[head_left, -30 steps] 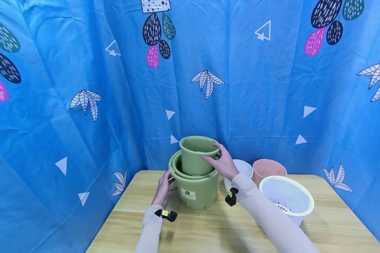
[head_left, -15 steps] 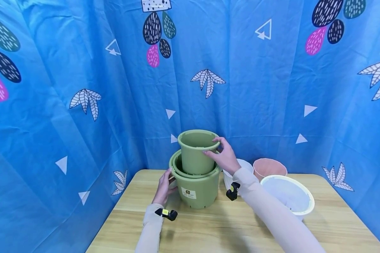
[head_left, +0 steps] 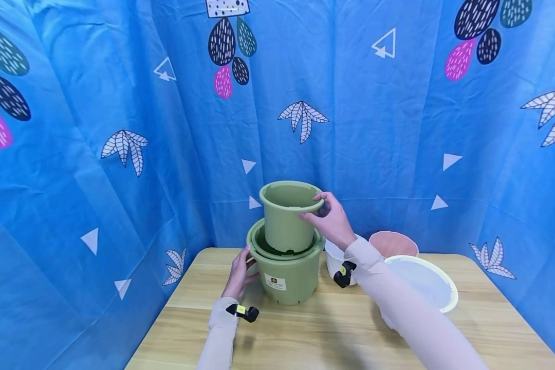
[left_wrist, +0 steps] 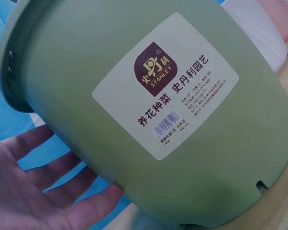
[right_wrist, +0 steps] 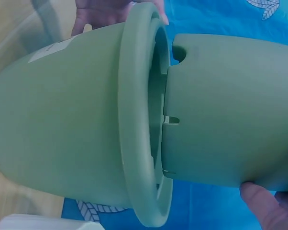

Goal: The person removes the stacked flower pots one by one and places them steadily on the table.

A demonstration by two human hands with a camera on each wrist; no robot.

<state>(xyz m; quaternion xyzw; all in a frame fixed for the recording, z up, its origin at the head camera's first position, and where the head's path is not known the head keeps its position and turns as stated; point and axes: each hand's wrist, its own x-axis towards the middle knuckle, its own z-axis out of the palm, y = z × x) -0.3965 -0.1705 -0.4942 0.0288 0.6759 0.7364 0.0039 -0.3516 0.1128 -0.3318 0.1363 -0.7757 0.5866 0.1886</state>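
A green plastic flower pot is pinched at its right rim by my right hand, thumb outside and fingers over the edge. It is upright, its notched bottom at the mouth of a larger labelled green flower pot on the table. A second rim shows nested inside that larger pot. My left hand is at the larger pot's left side. In the left wrist view its fairly straight fingers touch the wall below the rim, beside the white label.
Behind my right forearm, a white ribbed pot, a pink pot and a wide white pot stand on the wooden table. Blue patterned curtain hangs close around the table's back and sides.
My right hand has raised the smaller green pot, drawing its lower part up out of the larger one. My left hand has stayed in place on the larger pot.
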